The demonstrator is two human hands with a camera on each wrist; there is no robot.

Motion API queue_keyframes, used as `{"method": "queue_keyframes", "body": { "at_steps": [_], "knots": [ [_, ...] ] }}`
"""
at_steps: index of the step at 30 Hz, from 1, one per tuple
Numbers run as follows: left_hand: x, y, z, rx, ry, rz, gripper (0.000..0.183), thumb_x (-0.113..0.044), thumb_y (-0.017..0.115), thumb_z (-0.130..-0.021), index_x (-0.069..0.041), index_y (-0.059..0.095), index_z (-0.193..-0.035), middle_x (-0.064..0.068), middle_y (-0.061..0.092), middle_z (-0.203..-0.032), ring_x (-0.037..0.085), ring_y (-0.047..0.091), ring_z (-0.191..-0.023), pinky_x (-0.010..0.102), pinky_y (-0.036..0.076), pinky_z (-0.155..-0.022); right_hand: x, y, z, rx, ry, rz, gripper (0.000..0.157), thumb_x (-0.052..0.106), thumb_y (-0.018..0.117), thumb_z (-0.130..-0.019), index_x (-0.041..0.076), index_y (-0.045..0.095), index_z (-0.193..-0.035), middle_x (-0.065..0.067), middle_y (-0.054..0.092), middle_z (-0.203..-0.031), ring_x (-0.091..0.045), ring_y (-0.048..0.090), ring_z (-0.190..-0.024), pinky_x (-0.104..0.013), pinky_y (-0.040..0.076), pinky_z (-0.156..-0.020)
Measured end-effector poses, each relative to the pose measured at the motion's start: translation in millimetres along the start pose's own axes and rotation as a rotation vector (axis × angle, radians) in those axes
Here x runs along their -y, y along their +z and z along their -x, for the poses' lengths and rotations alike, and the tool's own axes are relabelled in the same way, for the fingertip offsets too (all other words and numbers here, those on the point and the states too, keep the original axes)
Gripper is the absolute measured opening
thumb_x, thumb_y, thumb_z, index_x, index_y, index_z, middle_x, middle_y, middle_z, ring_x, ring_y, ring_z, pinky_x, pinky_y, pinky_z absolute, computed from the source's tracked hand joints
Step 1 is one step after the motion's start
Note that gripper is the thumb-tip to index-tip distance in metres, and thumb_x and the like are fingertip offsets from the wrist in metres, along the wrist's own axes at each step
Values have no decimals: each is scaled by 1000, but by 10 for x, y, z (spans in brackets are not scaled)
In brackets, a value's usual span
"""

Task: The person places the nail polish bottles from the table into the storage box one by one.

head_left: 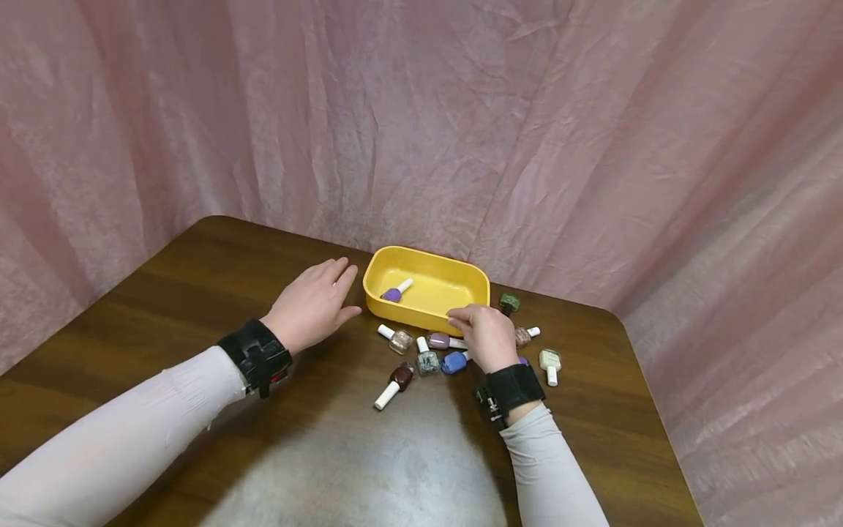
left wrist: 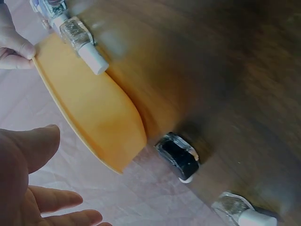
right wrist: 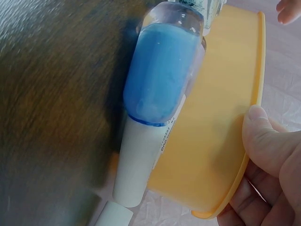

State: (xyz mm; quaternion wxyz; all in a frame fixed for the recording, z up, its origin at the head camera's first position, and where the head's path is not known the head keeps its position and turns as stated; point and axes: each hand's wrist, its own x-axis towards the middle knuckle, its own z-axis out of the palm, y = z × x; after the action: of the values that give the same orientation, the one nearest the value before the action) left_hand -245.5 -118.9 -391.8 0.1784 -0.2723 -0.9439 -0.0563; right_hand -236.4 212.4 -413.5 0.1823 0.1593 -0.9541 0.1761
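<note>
My right hand (head_left: pixel 489 338) pinches the likely light, stiff tub (head_left: pixel 407 313), sensibly by its rim; opposite, left hand (head_left: pixel 313 304) empty.

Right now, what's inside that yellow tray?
Inside the yellow tray, one purple, white-capped bottle lies toward the left end. The tray's near wall and the right hand hide some floor along the front, so I can't tell what, if anything, is there.

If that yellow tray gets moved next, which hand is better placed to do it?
Probably the right hand: its thumb and fingers pinch the rim of the yellow tray. The left hand is open beside the tray's opposite end, not touching it.
</note>
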Motion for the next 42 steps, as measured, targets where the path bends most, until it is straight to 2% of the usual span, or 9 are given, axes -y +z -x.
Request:
{"method": "queue_keyframes", "body": {
  "at_steps": [11, 25, 36, 42],
  "knots": [
    [98, -16, 172, -37, 11, 0, 73, -34, 84, -101, 13, 56, -150, 38, 56, -152, 53, 56, -142, 61, 44, -120, -5, 10, 33, 11, 10, -4, 16, 21, 82, -101, 16, 89, -114, -3, 84, -105, -30, 79, -96, -50, 60, -78],
    [323, -72, 315, -7, -27, -26, 74, -34, 83, -101, 13, 55, -151, 40, 56, -150, 55, 56, -139, 65, 45, -117, 4, -14, -10, 7, -1, -10, 15, 20, 81, -101, 15, 89, -114, -3, 84, -106, -30, 79, -96, -49, 60, -77],
    [509, -11, 444, 4, -41, -22, 73, -33, 83, -101, 15, 56, -149, 41, 58, -145, 57, 59, -135, 66, 46, -115, -9, -6, -22, 5, -3, -8, 15, 21, 81, -102, 16, 89, -114, -2, 84, -106, -30, 79, -96, -49, 60, -77],
    [559, -28, 502, 35, -58, -20, 73, -32, 84, -100, 16, 55, -148, 39, 60, -143, 55, 61, -133, 66, 46, -114, -9, -11, -20, 10, 3, -4, 15, 21, 81, -102, 16, 89, -114, -2, 84, -106, -30, 79, -96, -49, 60, -77]
  ]
}}
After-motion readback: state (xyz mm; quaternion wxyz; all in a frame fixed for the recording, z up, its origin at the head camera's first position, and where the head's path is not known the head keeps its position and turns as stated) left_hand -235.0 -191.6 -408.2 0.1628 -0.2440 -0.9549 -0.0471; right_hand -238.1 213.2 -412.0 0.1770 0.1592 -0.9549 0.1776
